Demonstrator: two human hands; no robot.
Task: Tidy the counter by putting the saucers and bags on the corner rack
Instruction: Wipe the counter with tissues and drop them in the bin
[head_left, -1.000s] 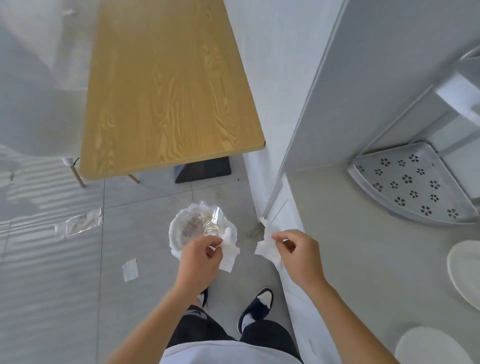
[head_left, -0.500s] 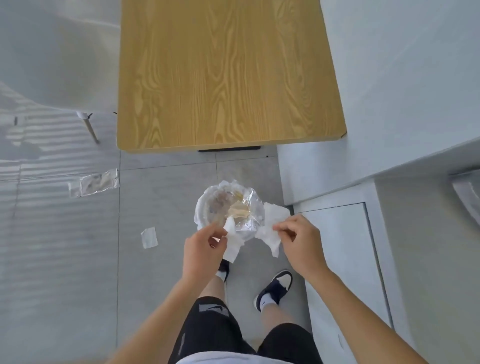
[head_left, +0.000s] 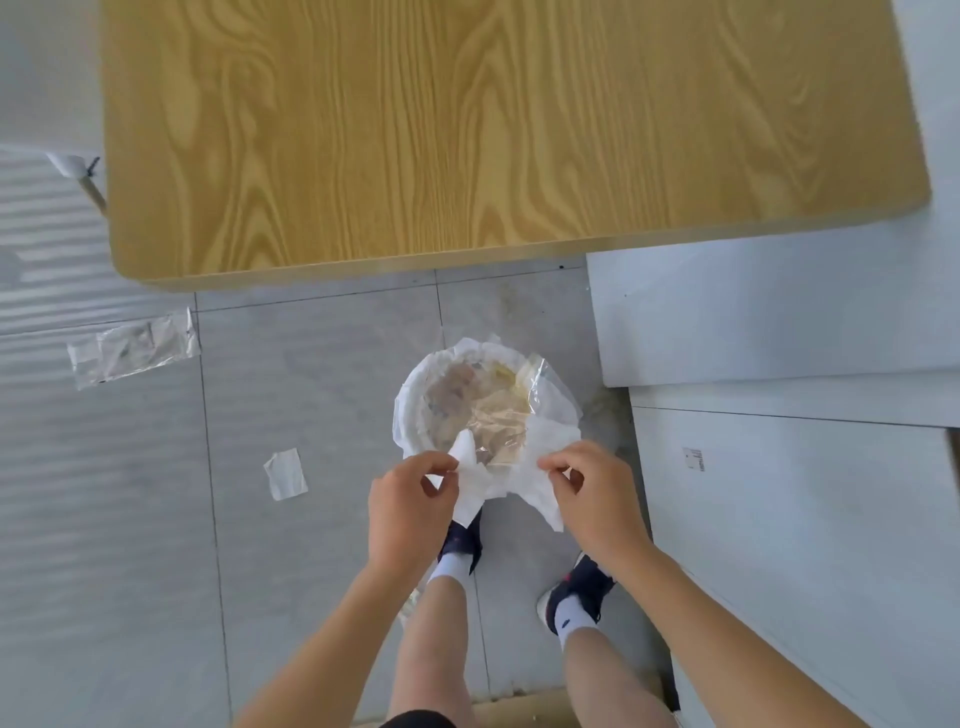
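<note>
I look straight down at the floor. My left hand (head_left: 410, 506) pinches one white tissue piece (head_left: 464, 480) and my right hand (head_left: 592, 499) pinches another white tissue piece (head_left: 545, 486). Both pieces hang just over the near rim of a small bin lined with a white bag (head_left: 485, 405), which stands on the floor and holds clear wrappers and scraps. The saucers and the corner rack are out of view.
A wooden table (head_left: 467, 130) fills the top of the view. White cabinet fronts (head_left: 779, 493) stand at the right. A clear plastic wrapper (head_left: 132, 348) and a small scrap of paper (head_left: 285, 474) lie on the grey tiles at the left. My feet are below the bin.
My view has swung left and down, away from the counter, so the rack and saucers are gone from sight. Both hands with the tissue pieces have come together over the bin.
</note>
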